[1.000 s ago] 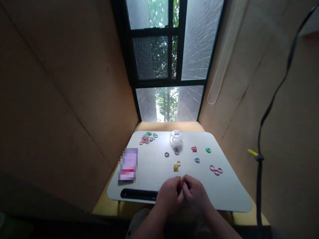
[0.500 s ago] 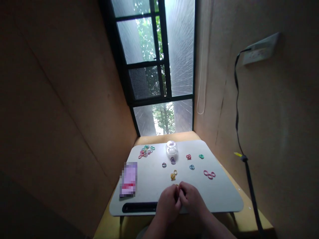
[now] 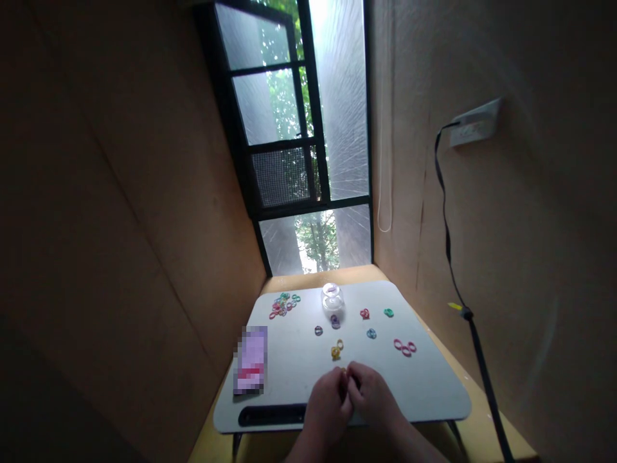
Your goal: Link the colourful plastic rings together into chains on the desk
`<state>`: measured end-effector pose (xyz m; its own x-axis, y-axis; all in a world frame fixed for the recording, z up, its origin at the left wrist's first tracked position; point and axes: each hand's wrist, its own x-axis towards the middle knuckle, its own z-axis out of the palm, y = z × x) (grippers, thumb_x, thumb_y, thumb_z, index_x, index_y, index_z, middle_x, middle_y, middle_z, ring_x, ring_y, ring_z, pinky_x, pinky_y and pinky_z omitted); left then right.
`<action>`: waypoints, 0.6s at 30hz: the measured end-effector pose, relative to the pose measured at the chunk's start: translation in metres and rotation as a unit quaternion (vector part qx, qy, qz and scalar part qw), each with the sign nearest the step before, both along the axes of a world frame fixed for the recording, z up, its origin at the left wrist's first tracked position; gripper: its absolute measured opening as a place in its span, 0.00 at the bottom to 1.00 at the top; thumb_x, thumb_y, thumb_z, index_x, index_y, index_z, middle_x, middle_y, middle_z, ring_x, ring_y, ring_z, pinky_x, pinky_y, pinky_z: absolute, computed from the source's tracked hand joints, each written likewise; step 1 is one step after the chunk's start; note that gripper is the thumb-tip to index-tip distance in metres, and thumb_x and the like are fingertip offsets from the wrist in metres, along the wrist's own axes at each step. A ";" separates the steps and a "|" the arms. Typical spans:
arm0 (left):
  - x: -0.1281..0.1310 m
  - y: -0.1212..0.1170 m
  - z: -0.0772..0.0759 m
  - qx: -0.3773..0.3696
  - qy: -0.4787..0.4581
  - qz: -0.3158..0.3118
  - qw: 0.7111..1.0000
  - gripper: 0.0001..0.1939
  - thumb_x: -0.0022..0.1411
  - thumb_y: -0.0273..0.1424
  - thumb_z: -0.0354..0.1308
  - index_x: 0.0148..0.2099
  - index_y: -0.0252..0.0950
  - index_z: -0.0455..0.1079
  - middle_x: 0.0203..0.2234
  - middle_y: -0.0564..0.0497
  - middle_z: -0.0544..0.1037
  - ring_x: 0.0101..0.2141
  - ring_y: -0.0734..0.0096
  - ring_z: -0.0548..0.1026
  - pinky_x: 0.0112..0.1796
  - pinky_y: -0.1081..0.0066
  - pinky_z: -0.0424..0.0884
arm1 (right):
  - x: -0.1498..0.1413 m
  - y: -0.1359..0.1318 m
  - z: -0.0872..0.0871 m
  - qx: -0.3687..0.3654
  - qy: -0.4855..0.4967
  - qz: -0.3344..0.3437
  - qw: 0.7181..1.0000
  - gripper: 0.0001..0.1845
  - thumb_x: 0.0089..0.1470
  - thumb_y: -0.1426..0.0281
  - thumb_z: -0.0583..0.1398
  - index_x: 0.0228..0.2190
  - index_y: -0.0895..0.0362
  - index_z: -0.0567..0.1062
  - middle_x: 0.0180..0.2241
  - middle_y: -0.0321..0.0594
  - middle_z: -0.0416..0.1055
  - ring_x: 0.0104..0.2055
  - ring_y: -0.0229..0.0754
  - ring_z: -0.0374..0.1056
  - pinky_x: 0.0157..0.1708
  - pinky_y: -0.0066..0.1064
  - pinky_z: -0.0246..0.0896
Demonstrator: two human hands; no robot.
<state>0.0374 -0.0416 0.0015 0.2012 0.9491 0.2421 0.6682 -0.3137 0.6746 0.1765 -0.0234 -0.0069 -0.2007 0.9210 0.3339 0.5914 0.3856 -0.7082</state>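
My left hand point(image 3: 330, 400) and my right hand point(image 3: 371, 391) meet over the front part of the white table point(image 3: 284, 379). Both are closed, fingertips pinched together around a small yellow hair tie point(image 3: 344, 371) that is mostly hidden by the fingers. Just beyond the hands lies a clump of yellow hair ties point(image 3: 336, 352), with a single yellow loop beside it. Farther out are purple point(image 3: 335, 321), dark grey point(image 3: 319, 330), blue point(image 3: 371, 334), red point(image 3: 365, 314) and green point(image 3: 388, 312) hair ties in small groups. Three pink hair ties point(image 3: 405, 348) lie to the right.
A clear round jar point(image 3: 332, 299) stands at the back, near a mixed pile of hair ties point(image 3: 283, 305). A blurred purple packet point(image 3: 251, 360) lies on the left. A black slot point(image 3: 270, 415) runs along the front edge. On the right wall, a black cord point(image 3: 446, 218) hangs from an outlet.
The view has tilted up and turned slightly right, so the table sits lower in the picture. Both hands stay together at the same place over the table, still pinching.
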 end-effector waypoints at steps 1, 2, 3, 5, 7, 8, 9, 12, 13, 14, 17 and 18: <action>0.000 0.000 0.000 0.001 0.000 0.002 1.000 0.03 0.60 0.29 0.52 0.33 0.38 0.62 0.27 0.52 0.73 0.28 0.71 0.67 0.30 0.72 0.57 | 0.000 0.000 0.000 0.000 0.000 0.000 1.000 0.09 0.54 0.71 0.51 0.23 0.55 0.65 0.23 0.34 0.68 0.27 0.38 0.62 0.28 0.28 0.50; 0.000 0.000 0.000 0.001 0.000 0.002 1.000 0.03 0.60 0.29 0.52 0.33 0.38 0.62 0.27 0.52 0.73 0.28 0.71 0.68 0.30 0.72 0.57 | 0.000 0.000 0.000 0.000 0.000 0.000 1.000 0.09 0.54 0.71 0.51 0.23 0.55 0.65 0.23 0.34 0.68 0.27 0.38 0.62 0.28 0.28 0.50; 0.000 -0.001 0.001 0.001 0.000 0.001 1.000 0.03 0.60 0.28 0.52 0.33 0.38 0.62 0.28 0.52 0.73 0.28 0.71 0.68 0.30 0.72 0.57 | 0.000 0.000 -0.001 0.000 0.001 0.001 1.000 0.09 0.55 0.71 0.51 0.23 0.55 0.65 0.23 0.34 0.68 0.27 0.38 0.62 0.28 0.28 0.50; 0.000 -0.002 0.002 0.001 -0.001 -0.001 1.000 0.03 0.60 0.28 0.52 0.33 0.38 0.62 0.27 0.52 0.73 0.28 0.71 0.67 0.30 0.72 0.57 | 0.000 0.000 -0.001 -0.001 0.003 0.000 1.000 0.09 0.55 0.71 0.51 0.23 0.55 0.65 0.23 0.34 0.68 0.27 0.38 0.62 0.28 0.27 0.50; 0.000 -0.002 0.004 0.000 -0.001 -0.002 1.000 0.03 0.60 0.28 0.52 0.33 0.38 0.62 0.27 0.52 0.73 0.28 0.71 0.67 0.30 0.72 0.57 | 0.000 0.000 -0.001 -0.001 0.001 0.000 1.000 0.09 0.55 0.71 0.51 0.23 0.55 0.64 0.23 0.34 0.68 0.27 0.38 0.62 0.28 0.28 0.50; 0.000 -0.003 0.004 -0.001 0.000 -0.001 1.000 0.03 0.60 0.28 0.52 0.32 0.38 0.62 0.27 0.52 0.73 0.28 0.71 0.68 0.30 0.72 0.57 | 0.000 0.000 -0.001 -0.002 -0.002 0.001 1.000 0.09 0.55 0.71 0.51 0.23 0.54 0.64 0.23 0.33 0.67 0.27 0.38 0.62 0.28 0.28 0.50; 0.000 -0.003 0.005 -0.002 0.000 0.001 1.000 0.03 0.60 0.28 0.52 0.33 0.38 0.63 0.27 0.52 0.73 0.28 0.71 0.68 0.30 0.72 0.57 | 0.000 -0.001 -0.001 -0.002 -0.004 0.001 1.000 0.09 0.55 0.70 0.51 0.23 0.54 0.64 0.23 0.33 0.67 0.27 0.38 0.62 0.28 0.28 0.50; 0.000 -0.003 0.006 -0.001 0.001 0.005 1.000 0.03 0.60 0.29 0.52 0.33 0.38 0.63 0.28 0.52 0.74 0.29 0.70 0.68 0.30 0.71 0.57 | 0.000 -0.002 0.001 -0.003 -0.009 0.005 1.000 0.09 0.55 0.70 0.51 0.24 0.54 0.64 0.23 0.34 0.67 0.27 0.38 0.62 0.29 0.28 0.51; 0.000 -0.003 0.006 -0.001 0.001 0.005 1.000 0.03 0.61 0.29 0.52 0.33 0.38 0.64 0.28 0.51 0.74 0.29 0.70 0.69 0.30 0.71 0.57 | 0.000 -0.002 0.001 -0.004 -0.011 0.006 1.000 0.09 0.55 0.70 0.51 0.24 0.54 0.64 0.23 0.34 0.68 0.27 0.39 0.63 0.29 0.28 0.51; -0.001 -0.003 0.006 -0.002 0.001 0.004 1.000 0.02 0.60 0.28 0.52 0.34 0.37 0.64 0.29 0.51 0.74 0.29 0.70 0.69 0.30 0.71 0.57 | 0.000 -0.002 0.001 -0.004 -0.012 0.006 1.000 0.09 0.55 0.70 0.50 0.24 0.54 0.64 0.23 0.34 0.68 0.27 0.39 0.63 0.29 0.28 0.51; -0.001 -0.003 0.005 -0.008 0.003 0.005 1.000 0.02 0.60 0.28 0.52 0.33 0.37 0.64 0.28 0.51 0.74 0.29 0.70 0.69 0.30 0.71 0.57 | -0.001 -0.001 0.001 -0.006 -0.013 0.004 1.000 0.09 0.55 0.70 0.50 0.23 0.54 0.63 0.23 0.34 0.67 0.27 0.39 0.63 0.29 0.28 0.51; -0.001 -0.003 0.005 -0.008 0.004 0.006 1.000 0.02 0.60 0.28 0.52 0.34 0.37 0.64 0.28 0.51 0.74 0.28 0.71 0.69 0.30 0.71 0.57 | -0.001 -0.001 0.000 -0.007 -0.012 0.002 1.000 0.09 0.54 0.71 0.50 0.23 0.54 0.63 0.23 0.34 0.67 0.27 0.39 0.63 0.29 0.28 0.51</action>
<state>0.0361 -0.0444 0.0063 0.1911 0.9554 0.2252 0.6776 -0.2944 0.6739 0.1755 -0.0246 -0.0068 -0.2133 0.9242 0.3167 0.6069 0.3794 -0.6984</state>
